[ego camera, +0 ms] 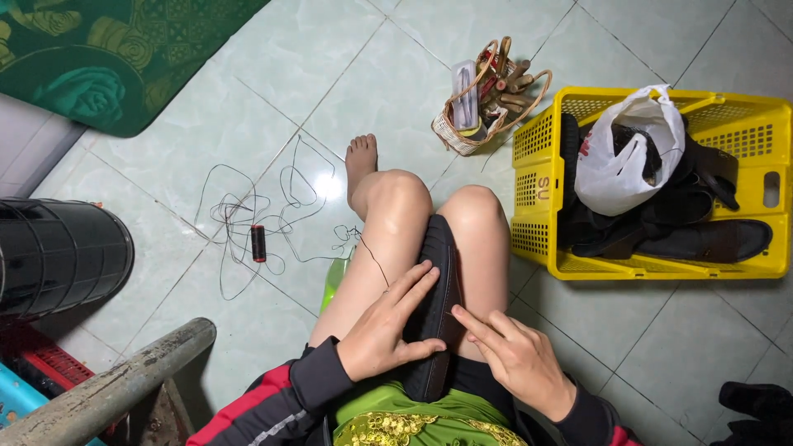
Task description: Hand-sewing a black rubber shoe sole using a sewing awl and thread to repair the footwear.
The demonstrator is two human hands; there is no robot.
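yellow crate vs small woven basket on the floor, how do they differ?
The yellow crate is larger, rectangular, of perforated plastic; the woven basket is small, rounded, with loop handles. The crate holds dark footwear and a white plastic bag; the basket holds wooden-handled tools. The crate sits beside the knee, the basket farther off. Both stand upright on the tiled floor.

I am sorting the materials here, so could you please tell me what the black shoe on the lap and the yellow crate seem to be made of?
The black shoe, steadied by the left hand and right hand, looks like matte rubber or synthetic leather; which is unclear. The yellow crate looks like glossy moulded plastic, with perforated walls.
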